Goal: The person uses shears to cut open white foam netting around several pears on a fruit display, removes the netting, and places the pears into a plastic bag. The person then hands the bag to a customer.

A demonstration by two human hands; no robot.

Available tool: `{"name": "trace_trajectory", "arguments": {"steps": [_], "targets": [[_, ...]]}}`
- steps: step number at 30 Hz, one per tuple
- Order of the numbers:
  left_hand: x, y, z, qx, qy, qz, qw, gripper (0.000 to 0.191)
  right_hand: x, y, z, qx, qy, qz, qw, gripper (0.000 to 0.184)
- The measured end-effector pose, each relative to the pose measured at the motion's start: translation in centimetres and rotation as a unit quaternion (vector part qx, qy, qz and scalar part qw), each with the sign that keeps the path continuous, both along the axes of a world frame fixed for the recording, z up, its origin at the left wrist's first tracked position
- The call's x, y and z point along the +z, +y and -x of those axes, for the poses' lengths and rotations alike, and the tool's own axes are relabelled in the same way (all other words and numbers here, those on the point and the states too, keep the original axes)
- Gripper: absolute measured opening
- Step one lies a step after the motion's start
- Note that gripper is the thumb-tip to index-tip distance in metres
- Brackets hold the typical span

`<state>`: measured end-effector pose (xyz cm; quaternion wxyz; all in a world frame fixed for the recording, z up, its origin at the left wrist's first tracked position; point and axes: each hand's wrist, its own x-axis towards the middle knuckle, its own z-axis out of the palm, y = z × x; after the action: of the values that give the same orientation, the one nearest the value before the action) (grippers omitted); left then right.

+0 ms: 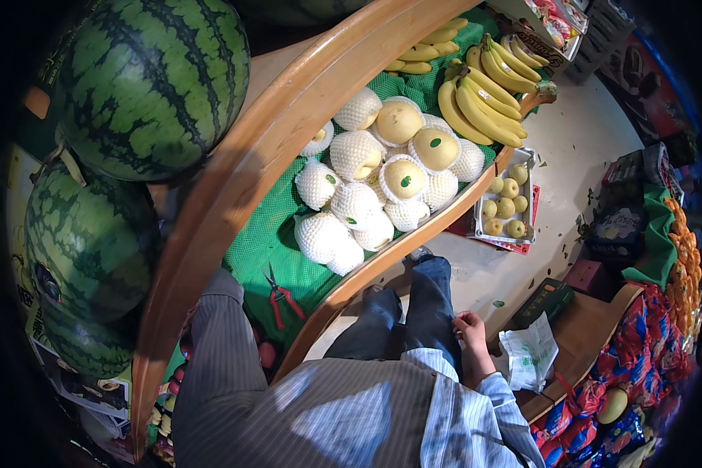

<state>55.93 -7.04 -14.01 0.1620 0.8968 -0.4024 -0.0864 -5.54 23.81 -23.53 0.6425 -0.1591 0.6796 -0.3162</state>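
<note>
My right hand [470,327] hangs beside my jeans with its fingers loosely curled, and nothing shows in it. My left arm, in a striped sleeve, reaches over the wooden-edged stand, but its hand is not in view. Red-handled pruning snips [282,298] lie on the green cloth [254,245] near that sleeve, blades partly apart. Beyond them pears [402,179] in white foam nets are heaped, some bearing green stickers. Bunches of bananas [488,99] lie at the stand's far end.
Large watermelons [155,82] sit at the left beyond the wooden rim [251,158]. A white crate [506,202] of pale round fruit stands on the floor past the stand. At the right are a white bag [527,354], a dark green box [543,302] and red-and-blue packets [626,351].
</note>
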Motion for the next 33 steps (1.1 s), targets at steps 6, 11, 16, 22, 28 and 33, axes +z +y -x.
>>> {"name": "trace_trajectory", "arguments": {"steps": [6, 11, 16, 22, 28, 33], "targets": [[2.3, 5.8, 7.7, 0.044, 0.415, 0.285, 0.863, 0.077, 6.9, -6.2, -0.6, 0.099, 0.045, 0.048, 0.993, 0.004], [7.9, 15.0, 22.5, -0.303, 0.348, 0.277, 0.843, 0.081, 16.1, -12.1, -4.2, 0.150, -0.262, 0.159, 0.940, 0.034], [11.9, 17.5, 32.4, -0.615, 0.087, 0.356, 0.698, 0.067, 21.3, -14.0, -8.0, 0.172, -0.404, 0.220, 0.871, 0.090], [13.6, 17.1, 34.6, -0.648, 0.097, 0.358, 0.666, 0.068, 22.2, -13.5, -7.2, 0.161, -0.377, 0.277, 0.869, 0.084], [13.8, 19.8, 31.5, -0.500, 0.480, 0.101, 0.713, 0.118, 20.4, -12.2, -8.8, 0.120, -0.376, 0.193, 0.898, 0.073], [10.1, 25.4, 25.0, -0.172, 0.727, -0.020, 0.665, 0.117, 18.3, -10.8, -14.6, 0.372, -0.345, 0.146, 0.849, 0.075]]}}
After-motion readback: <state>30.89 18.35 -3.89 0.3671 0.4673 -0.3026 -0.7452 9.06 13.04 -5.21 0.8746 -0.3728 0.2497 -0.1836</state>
